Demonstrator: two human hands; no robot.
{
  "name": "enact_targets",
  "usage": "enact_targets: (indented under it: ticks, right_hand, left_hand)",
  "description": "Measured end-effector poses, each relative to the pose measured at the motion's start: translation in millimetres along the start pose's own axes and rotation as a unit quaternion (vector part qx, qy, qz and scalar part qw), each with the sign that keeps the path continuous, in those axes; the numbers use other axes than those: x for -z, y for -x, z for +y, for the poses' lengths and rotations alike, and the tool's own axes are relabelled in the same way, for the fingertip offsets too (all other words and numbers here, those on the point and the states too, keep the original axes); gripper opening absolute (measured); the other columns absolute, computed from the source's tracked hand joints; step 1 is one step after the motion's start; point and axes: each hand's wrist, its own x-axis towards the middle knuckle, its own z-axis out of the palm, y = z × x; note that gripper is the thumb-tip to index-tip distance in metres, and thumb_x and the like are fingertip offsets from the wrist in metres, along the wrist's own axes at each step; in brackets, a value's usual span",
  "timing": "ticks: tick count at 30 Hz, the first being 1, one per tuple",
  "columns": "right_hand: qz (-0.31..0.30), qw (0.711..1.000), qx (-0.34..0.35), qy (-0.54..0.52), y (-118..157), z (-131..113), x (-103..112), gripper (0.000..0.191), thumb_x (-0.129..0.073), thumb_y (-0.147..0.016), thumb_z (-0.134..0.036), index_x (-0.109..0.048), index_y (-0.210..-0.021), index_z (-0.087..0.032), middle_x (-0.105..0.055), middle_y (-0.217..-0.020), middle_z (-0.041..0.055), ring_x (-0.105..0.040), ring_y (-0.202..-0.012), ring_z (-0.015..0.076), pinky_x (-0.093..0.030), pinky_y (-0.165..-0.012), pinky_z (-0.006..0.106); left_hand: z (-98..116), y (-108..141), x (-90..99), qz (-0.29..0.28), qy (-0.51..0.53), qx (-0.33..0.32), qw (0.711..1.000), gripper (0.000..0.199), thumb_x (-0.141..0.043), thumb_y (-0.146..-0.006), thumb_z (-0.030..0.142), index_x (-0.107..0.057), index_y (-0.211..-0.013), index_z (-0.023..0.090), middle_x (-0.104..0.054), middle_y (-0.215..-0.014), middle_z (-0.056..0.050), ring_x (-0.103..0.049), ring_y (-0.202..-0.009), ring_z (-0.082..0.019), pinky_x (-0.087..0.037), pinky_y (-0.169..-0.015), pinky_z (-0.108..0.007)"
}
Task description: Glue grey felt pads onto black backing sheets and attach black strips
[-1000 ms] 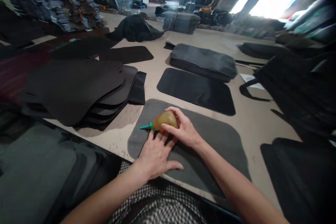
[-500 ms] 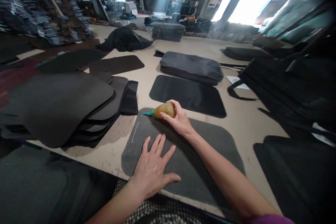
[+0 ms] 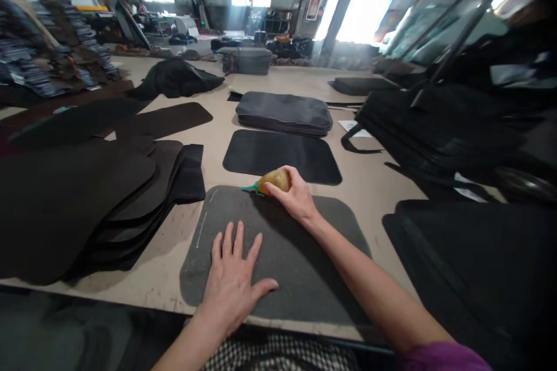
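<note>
A dark grey panel with rounded corners [image 3: 304,278] lies flat at the table's front edge. My left hand [image 3: 232,278] rests on its left part, fingers spread. My right hand [image 3: 293,194] is closed round an amber squeeze bottle [image 3: 275,181] with a green, thin nozzle. The nozzle points left, its tip at the panel's back edge near the back left corner. A thin whitish line [image 3: 202,229] runs along the panel's left side. Just behind lies a smooth black panel [image 3: 281,155].
Overlapping dark sheets [image 3: 87,197] lie on the left. Behind the black panel is a stack of dark panels [image 3: 285,111]. Black bags [image 3: 435,122] and more dark pieces [image 3: 470,261] are on the right. A black cloth heap [image 3: 178,77] lies farther back.
The view has turned right, so most things sit farther left. The bottle's nozzle has moved rightward along the panel's back edge in my right hand. My left hand still lies spread on the panel.
</note>
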Motion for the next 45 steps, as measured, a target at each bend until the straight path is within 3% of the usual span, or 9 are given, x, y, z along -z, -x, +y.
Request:
enact_targets:
  ticks: [9, 26, 32, 36, 40, 43, 45]
  right_hand:
    - [0.035, 0.998, -0.021, 0.050, 20, 24, 64, 0.056, -0.072, -0.078, -0.059, -0.059, -0.117, -0.021, -0.067, -0.107, 0.0071, -0.064, -0.095, 0.0269, -0.050, -0.086, 0.041]
    - [0.157, 0.966, -0.157, 0.130, 75, 97, 212, 0.057, -0.073, -0.073, -0.060, -0.063, -0.114, -0.020, -0.067, -0.094, 0.0047, -0.063, -0.083, 0.0244, -0.050, -0.077, 0.038]
    - [0.195, 0.959, -0.179, 0.099, 100, 97, 243, 0.061, -0.076, -0.072, -0.060, -0.063, -0.116, -0.020, -0.068, -0.094, 0.0048, -0.062, -0.076, 0.0220, -0.052, -0.066, 0.034]
    - [0.161, 0.960, -0.217, -0.070, 125, 65, 232, 0.060, -0.079, -0.073, -0.058, -0.062, -0.116, -0.022, -0.067, -0.092, 0.0046, -0.058, -0.063, 0.0177, -0.043, -0.046, 0.027]
    - [0.019, 0.965, -0.220, -0.138, 147, 21, 190, 0.051, -0.078, -0.078, -0.055, -0.063, -0.115, -0.024, -0.066, -0.085, 0.0039, -0.055, -0.055, 0.0157, -0.039, -0.040, 0.025]
    - [-0.112, 0.968, -0.170, -0.150, 156, -10, 141, 0.049, -0.077, -0.080, -0.053, -0.061, -0.118, -0.025, -0.068, -0.091, 0.0042, -0.063, -0.067, 0.0203, -0.051, -0.051, 0.030]
    - [-0.154, 0.969, -0.122, -0.148, 158, -31, 104, 0.047, -0.077, -0.080, -0.050, -0.060, -0.116, -0.026, -0.069, -0.097, 0.0040, -0.066, -0.082, 0.0235, -0.057, -0.067, 0.035]
  left_hand:
    - [1, -1, -2.9, 0.001, -0.034, -0.012, 0.999, 0.081, -0.048, -0.091, 0.075, -0.039, -0.158, 0.031, -0.028, -0.167, -0.017, -0.018, -0.155, -0.044, -0.025, -0.118, -0.068]
    - [-4, 3, -12.5, 0.000, -0.069, -0.033, 0.997, 0.079, -0.041, -0.093, 0.072, -0.043, -0.157, 0.025, -0.025, -0.168, -0.020, -0.014, -0.156, -0.041, -0.021, -0.119, -0.064]
    - [-2, 2, -17.5, 0.002, -0.061, -0.036, 0.998, 0.078, -0.040, -0.094, 0.068, -0.042, -0.157, 0.023, -0.022, -0.169, -0.019, -0.010, -0.157, -0.041, -0.022, -0.120, -0.064]
    - [-14, -3, -0.4, -0.044, 0.000, -0.032, 0.999, 0.064, -0.036, -0.101, 0.057, -0.046, -0.155, 0.023, -0.025, -0.168, -0.017, -0.016, -0.157, -0.038, -0.024, -0.121, -0.061]
    - [-51, -15, 46.2, -0.146, 0.201, -0.016, 0.968, 0.057, -0.028, -0.106, 0.053, -0.047, -0.152, 0.026, -0.045, -0.160, -0.007, -0.041, -0.148, -0.025, -0.037, -0.120, -0.045]
    - [-82, -23, 73.2, -0.158, 0.290, 0.007, 0.944, 0.053, -0.041, -0.103, 0.054, -0.054, -0.146, 0.025, -0.062, -0.145, -0.005, -0.059, -0.131, -0.023, -0.046, -0.113, -0.038]
    - [-96, -27, 78.3, -0.166, 0.280, -0.015, 0.946, 0.048, -0.049, -0.101, 0.051, -0.061, -0.138, 0.023, -0.067, -0.137, -0.005, -0.062, -0.125, -0.022, -0.047, -0.111, -0.038]
